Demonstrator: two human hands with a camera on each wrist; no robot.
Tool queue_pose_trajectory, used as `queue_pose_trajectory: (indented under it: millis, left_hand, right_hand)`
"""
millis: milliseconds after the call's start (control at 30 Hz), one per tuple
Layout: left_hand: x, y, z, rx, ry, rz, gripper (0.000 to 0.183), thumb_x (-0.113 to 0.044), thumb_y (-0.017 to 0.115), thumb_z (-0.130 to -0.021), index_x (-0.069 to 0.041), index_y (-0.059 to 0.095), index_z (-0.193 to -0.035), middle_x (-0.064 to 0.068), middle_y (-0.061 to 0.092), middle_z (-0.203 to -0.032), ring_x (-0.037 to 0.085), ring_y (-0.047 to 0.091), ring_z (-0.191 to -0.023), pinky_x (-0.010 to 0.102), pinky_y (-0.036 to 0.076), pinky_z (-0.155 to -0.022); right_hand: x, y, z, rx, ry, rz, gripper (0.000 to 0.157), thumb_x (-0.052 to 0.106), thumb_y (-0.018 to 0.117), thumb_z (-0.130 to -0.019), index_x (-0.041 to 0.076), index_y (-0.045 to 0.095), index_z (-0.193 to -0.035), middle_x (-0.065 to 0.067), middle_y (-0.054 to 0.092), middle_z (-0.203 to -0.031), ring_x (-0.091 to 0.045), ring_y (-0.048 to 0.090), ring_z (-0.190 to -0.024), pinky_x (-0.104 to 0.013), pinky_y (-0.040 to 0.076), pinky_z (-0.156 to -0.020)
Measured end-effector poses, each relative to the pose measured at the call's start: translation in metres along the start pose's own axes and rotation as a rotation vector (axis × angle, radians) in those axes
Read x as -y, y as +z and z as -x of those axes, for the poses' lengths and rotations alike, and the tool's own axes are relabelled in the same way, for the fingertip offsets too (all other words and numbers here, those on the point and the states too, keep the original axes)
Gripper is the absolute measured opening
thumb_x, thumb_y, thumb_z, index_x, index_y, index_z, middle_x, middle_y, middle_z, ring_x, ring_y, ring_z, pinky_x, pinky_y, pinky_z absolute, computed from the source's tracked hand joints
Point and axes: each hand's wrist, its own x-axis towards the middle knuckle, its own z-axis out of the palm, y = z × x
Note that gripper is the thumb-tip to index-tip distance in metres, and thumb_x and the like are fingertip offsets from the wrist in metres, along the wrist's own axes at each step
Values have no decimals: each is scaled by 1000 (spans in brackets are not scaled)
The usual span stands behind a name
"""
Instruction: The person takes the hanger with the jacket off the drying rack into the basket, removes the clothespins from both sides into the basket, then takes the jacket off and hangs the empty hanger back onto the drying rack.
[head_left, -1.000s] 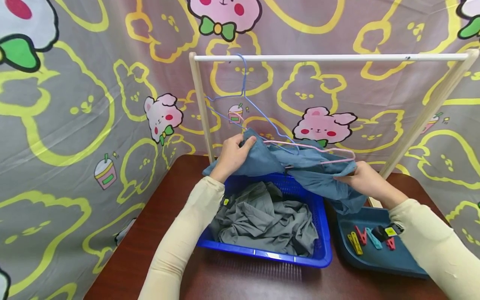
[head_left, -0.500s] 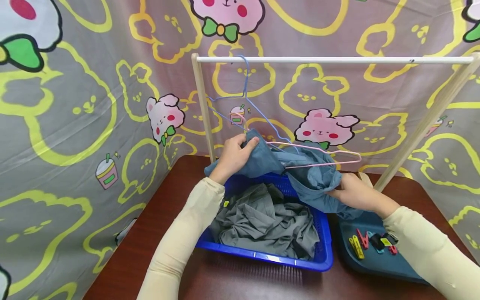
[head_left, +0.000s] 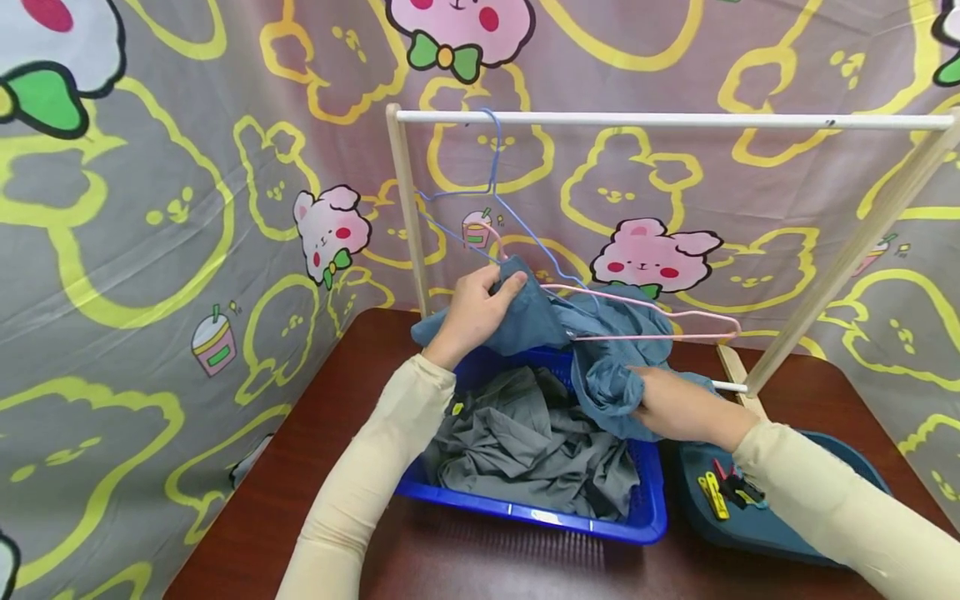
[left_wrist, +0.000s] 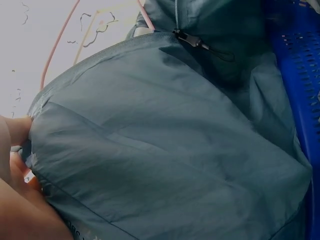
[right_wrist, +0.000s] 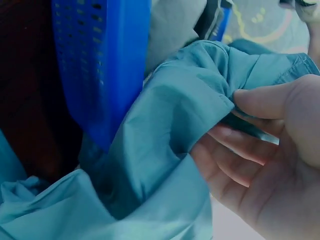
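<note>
A blue zip jacket [head_left: 525, 321] is held over the back of the blue basket. My left hand [head_left: 472, 312] pinches its edge between thumb and fingers, close to the pink hanger's hook. The pink hanger [head_left: 697, 337] has its left part covered by the jacket, while its right arm sticks out bare. Bunched fabric lower down is gripped by my right hand [head_left: 682, 404], below that bare arm. In the left wrist view a zipper pull [left_wrist: 189, 39] hangs at the jacket's edge. The right wrist view shows thumb and fingers around a fold of the jacket [right_wrist: 170, 110].
Crumpled grey cloth [head_left: 532, 450] fills the blue basket [head_left: 555, 518]. A blue hanger [head_left: 493, 158] hangs from the white rail [head_left: 675, 121] of a wooden-post rack. Right of the basket, a dark tray [head_left: 780, 537] holds several clothespins [head_left: 712, 496], partly behind my right forearm.
My right hand has moved left and down, drawing the jacket's right side off the hanger's right arm and bunching it. My left hand keeps its hold, shifted slightly right.
</note>
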Motion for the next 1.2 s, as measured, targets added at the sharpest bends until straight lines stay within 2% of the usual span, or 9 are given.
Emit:
queue_pose_trajectory:
  millis: [167,400,600,733,833,933,1033,1133,1200]
  left_hand:
    - [-2,2,0,18,17,-14,46,-34,57,-96,-10,36,-62,3,34,-59,19,34,-50,26,29,-50]
    - [-3,6,5,72,35,-71,46,-33,57,-95,-10,34,-64,4,32,-63,19,33,-52,26,28,-53]
    - [-6,12,6,132,52,-98,44,-34,57,-95,-10,36,-65,3,30,-65,18,32,-55,25,28,-56]
    - [-6,14,7,146,53,-100,43,-32,60,-94,-10,35,-66,3,28,-65,18,31,-54,24,28,-55]
    - [-6,14,7,147,52,-103,42,-31,62,-93,-10,37,-67,2,28,-65,17,32,-54,24,28,-54]
    - [-6,14,8,146,56,-97,37,-31,63,-92,-11,42,-70,2,30,-64,17,33,-53,24,28,-53]
    - [-5,14,8,143,62,-81,32,-32,64,-91,-11,46,-75,3,32,-63,17,34,-51,25,28,-52]
    - [-4,15,9,142,65,-71,30,-31,65,-91,-12,47,-77,2,32,-62,17,34,-50,25,28,-52]
    - [-2,15,9,146,73,-72,32,-30,64,-92,-12,45,-75,2,31,-62,17,34,-51,25,28,-52]
  right_hand:
    - [11,8,-6,85,-93,45,30,2,60,-89,18,40,-74,9,37,-73,-6,41,-67,-27,36,-61]
    - [29,21,-14,194,-144,98,38,8,62,-89,20,38,-62,8,43,-69,-3,40,-60,-25,36,-55]
    - [37,30,-16,272,-146,142,28,11,64,-89,18,52,-65,8,48,-70,-7,50,-64,-30,44,-57]
    - [41,30,-15,360,-150,172,10,12,63,-90,12,62,-80,6,51,-76,-8,52,-69,-31,46,-63]
    - [43,23,-12,382,-164,188,4,11,61,-91,10,65,-90,6,53,-79,-9,54,-74,-32,47,-66]
    - [46,8,-9,343,-167,172,5,10,62,-91,10,65,-87,8,53,-77,-8,53,-71,-31,46,-64]
    - [48,-9,-7,235,-174,135,6,9,64,-89,12,66,-84,11,51,-73,-5,49,-65,-27,45,-59]
    - [46,-25,-3,30,-208,108,7,17,63,-92,16,67,-86,14,53,-75,-1,49,-66,-23,46,-60]
    - [44,-34,-1,-161,-255,114,20,29,57,-96,16,68,-86,13,56,-78,-1,51,-69,-23,47,-60]
